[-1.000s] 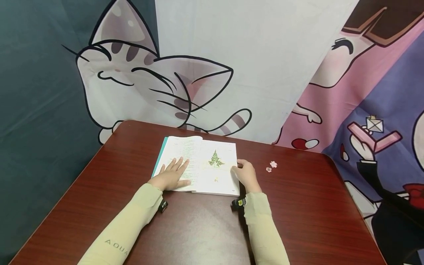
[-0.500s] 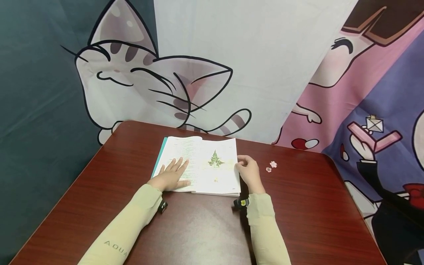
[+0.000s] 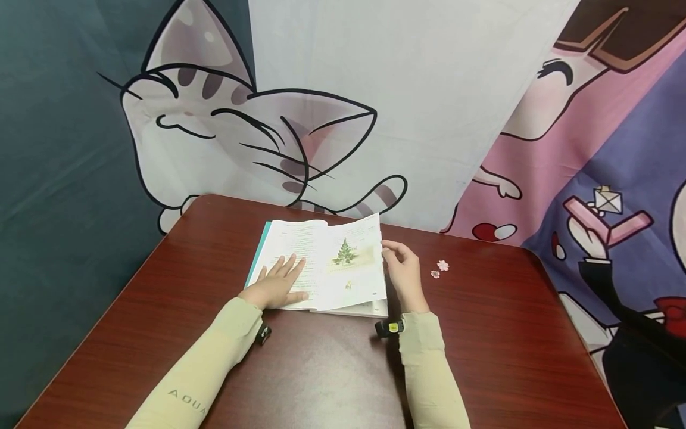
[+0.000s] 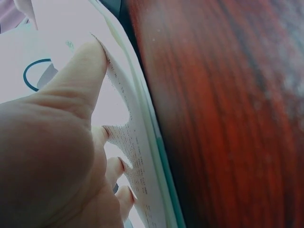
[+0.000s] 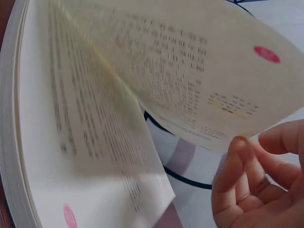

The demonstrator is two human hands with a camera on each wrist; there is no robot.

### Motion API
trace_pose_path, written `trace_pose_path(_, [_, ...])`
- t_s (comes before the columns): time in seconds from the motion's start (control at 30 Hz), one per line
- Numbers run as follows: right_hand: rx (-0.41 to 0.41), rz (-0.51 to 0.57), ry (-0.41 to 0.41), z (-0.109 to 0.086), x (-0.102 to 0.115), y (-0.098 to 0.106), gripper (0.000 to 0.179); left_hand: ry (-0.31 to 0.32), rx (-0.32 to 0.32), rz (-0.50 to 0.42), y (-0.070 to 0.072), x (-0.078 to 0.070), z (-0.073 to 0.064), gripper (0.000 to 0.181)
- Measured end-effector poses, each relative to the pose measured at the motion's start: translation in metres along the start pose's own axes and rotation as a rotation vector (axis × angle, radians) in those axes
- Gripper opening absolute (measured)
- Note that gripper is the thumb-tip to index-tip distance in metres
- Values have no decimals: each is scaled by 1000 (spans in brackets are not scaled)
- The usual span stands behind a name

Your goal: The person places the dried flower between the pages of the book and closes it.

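Note:
An open book (image 3: 292, 235) with a teal cover lies on the table. My left hand (image 3: 274, 285) rests with spread fingers on its left page, and the left wrist view shows the thumb and fingertips touching the printed paper. At the right edge of the book, my right hand (image 3: 404, 271) pinches the outer edge of a page (image 3: 351, 289) between thumb and finger. That page, which bears a green fern-like leaf (image 3: 345, 252), is raised and bowed. In the right wrist view, the printed underside (image 5: 180, 61) of the lifted page shows above the page below.
Two small pale flowers (image 3: 442, 266) lie on the brown table (image 3: 498, 310) to the right of my right hand. A cartoon-printed cloth (image 3: 429, 89) hangs behind the table's far edge.
The right-hand page has been lifted from the book, its outer edge rising and showing the page beneath. My right hand moved slightly right and away from me. My left hand stayed put.

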State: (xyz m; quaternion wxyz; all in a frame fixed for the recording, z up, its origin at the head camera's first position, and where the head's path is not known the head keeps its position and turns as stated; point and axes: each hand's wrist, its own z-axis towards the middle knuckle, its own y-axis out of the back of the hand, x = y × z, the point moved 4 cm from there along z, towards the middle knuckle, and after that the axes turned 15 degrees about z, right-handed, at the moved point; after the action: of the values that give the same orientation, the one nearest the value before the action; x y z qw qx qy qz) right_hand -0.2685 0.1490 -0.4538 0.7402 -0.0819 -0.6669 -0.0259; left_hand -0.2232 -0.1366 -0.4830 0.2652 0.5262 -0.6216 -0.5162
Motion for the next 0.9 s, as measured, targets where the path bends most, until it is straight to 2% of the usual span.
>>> trace_pose_path(0.2, [36,224,-40,-3,0,-14,27,8,4,16,-3,2,3,88])
trace_pose_path(0.33, [97,287,-76,-4,-6,-25,25,6,9,13,-4,2,4,88])
trace_pose_path(0.47, [193,231,-89,-7,-13,-36,28,4,12,10,-2,1,2,88])
trace_pose_path(0.57, [269,144,-82,-8,-18,-44,29,2,8,14,-1,1,1,88])
trace_pose_path(0.7, [354,33,-27,-9,-19,-56,26,-4,7,14,0,0,1,87])
trace_pose_path(0.9, [457,-69,90,-10,-22,-72,29,-10,6,7,-4,1,2,89])
